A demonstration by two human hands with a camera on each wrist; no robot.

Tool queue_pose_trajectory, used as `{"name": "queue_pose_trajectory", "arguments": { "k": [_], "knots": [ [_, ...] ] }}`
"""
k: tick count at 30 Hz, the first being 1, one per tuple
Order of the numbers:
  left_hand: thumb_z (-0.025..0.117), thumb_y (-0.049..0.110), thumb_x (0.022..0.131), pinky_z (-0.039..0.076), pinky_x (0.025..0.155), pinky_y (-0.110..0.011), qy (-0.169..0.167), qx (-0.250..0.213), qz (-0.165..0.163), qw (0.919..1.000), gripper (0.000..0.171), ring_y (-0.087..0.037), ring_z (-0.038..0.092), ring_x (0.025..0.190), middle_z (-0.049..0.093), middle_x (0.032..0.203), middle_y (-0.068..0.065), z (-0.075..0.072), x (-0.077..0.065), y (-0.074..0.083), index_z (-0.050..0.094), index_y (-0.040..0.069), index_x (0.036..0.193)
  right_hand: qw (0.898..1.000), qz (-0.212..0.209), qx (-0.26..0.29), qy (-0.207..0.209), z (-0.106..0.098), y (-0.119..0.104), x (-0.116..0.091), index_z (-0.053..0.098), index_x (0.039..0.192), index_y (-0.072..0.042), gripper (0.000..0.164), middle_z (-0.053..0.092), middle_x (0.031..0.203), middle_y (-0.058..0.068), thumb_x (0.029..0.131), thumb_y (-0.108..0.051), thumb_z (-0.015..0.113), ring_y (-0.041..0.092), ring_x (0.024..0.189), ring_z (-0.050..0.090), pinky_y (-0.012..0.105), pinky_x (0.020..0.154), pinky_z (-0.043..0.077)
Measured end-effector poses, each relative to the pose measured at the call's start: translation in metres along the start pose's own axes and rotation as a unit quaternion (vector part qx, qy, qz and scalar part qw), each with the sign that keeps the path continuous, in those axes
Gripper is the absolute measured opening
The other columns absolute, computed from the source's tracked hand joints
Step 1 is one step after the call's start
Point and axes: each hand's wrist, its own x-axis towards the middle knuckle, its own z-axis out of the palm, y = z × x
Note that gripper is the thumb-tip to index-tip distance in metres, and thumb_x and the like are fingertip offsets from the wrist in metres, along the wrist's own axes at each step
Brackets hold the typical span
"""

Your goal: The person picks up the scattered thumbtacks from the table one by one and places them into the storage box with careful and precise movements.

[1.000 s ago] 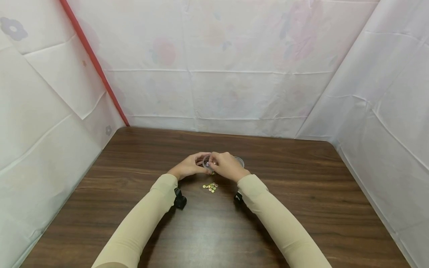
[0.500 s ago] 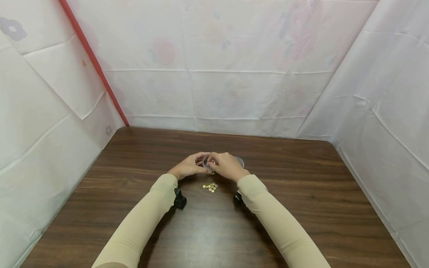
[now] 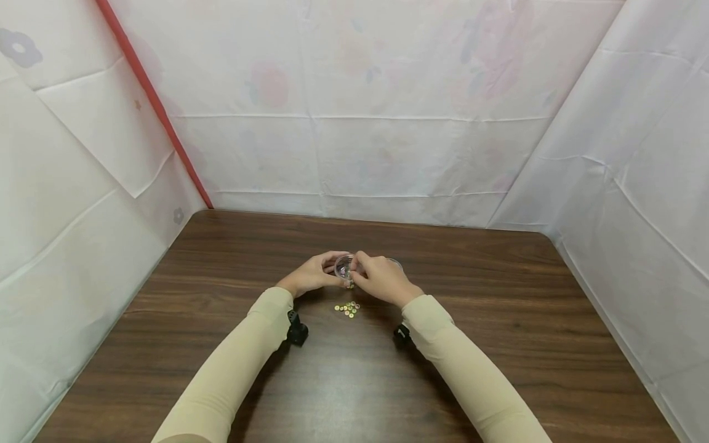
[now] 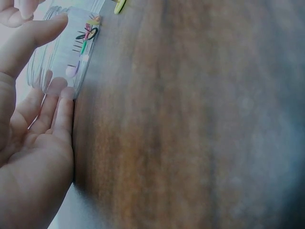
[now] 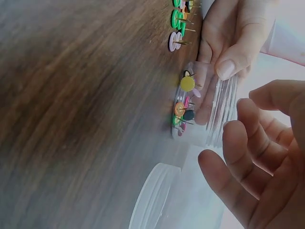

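Note:
My left hand (image 3: 316, 274) holds a clear plastic jar (image 3: 344, 266) by its side, fingers and thumb around it. The jar stands on the table, its mouth up. Several coloured thumbtacks (image 5: 187, 84) lie in the bottom of the jar. Beside the jar's mouth is my right hand (image 3: 382, 278), fingers bent; in the right wrist view the thumb and index tips come close together, and whether a tack sits between them is hidden. On the table nearer to me lies a loose group of thumbtacks (image 3: 347, 309), seen partly in the right wrist view with points up.
A clear round lid (image 5: 155, 196) lies on the table to the jar's right, mostly behind my right hand in the head view. The brown wood-grain table (image 3: 498, 344) meets white patterned cloth (image 3: 354, 154) at the back and sides.
My right hand has drawn back from inside the jar's mouth, moving a little to the right. The left hand, the jar and the tacks on the table have stayed put.

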Motion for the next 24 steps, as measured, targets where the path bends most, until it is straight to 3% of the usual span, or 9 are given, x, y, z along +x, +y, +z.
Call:
{"name": "queue_pose_trajectory", "arguments": {
  "k": [5, 14, 20, 24],
  "knots": [
    [0.083, 0.013, 0.085, 0.034, 0.115, -0.048, 0.003, 0.005, 0.0, 1.0, 0.078, -0.033, 0.034, 0.144, 0.044, 0.15, -0.013, 0.001, -0.001, 0.001, 0.043, 0.017, 0.153, 1.0, -0.018, 0.005, -0.002, -0.002, -0.002, -0.006, 0.06, 0.104, -0.017, 0.005, 0.054, 0.063, -0.009, 0.102, -0.022, 0.058, 0.004, 0.047, 0.042, 0.022, 0.044, 0.037],
    [0.082, 0.01, 0.085, 0.034, 0.116, -0.047, 0.006, 0.013, 0.008, 0.9999, 0.078, -0.035, 0.033, 0.144, 0.044, 0.15, -0.013, 0.001, 0.0, -0.001, 0.044, 0.017, 0.153, 0.996, -0.072, 0.027, -0.054, -0.002, -0.003, -0.013, 0.066, 0.094, -0.013, 0.005, 0.059, 0.07, -0.009, 0.098, -0.016, 0.064, 0.002, 0.057, 0.049, 0.021, 0.053, 0.045],
    [0.084, 0.01, 0.083, 0.033, 0.117, -0.046, 0.007, 0.011, 0.014, 0.9998, 0.079, -0.035, 0.032, 0.144, 0.046, 0.148, -0.012, 0.001, 0.001, -0.001, 0.045, 0.017, 0.152, 0.991, -0.073, 0.041, -0.106, 0.001, -0.002, -0.018, 0.069, 0.09, -0.013, 0.006, 0.055, 0.066, -0.009, 0.095, -0.012, 0.068, 0.002, 0.057, 0.046, 0.02, 0.053, 0.042],
    [0.084, 0.009, 0.083, 0.032, 0.117, -0.047, 0.007, 0.009, 0.015, 0.9998, 0.079, -0.035, 0.032, 0.144, 0.046, 0.148, -0.012, 0.001, 0.0, 0.0, 0.045, 0.016, 0.152, 0.99, -0.071, 0.042, -0.113, 0.001, -0.001, -0.019, 0.069, 0.088, -0.013, 0.007, 0.052, 0.065, -0.009, 0.095, -0.011, 0.068, 0.002, 0.057, 0.044, 0.02, 0.053, 0.041]
  ]
}}
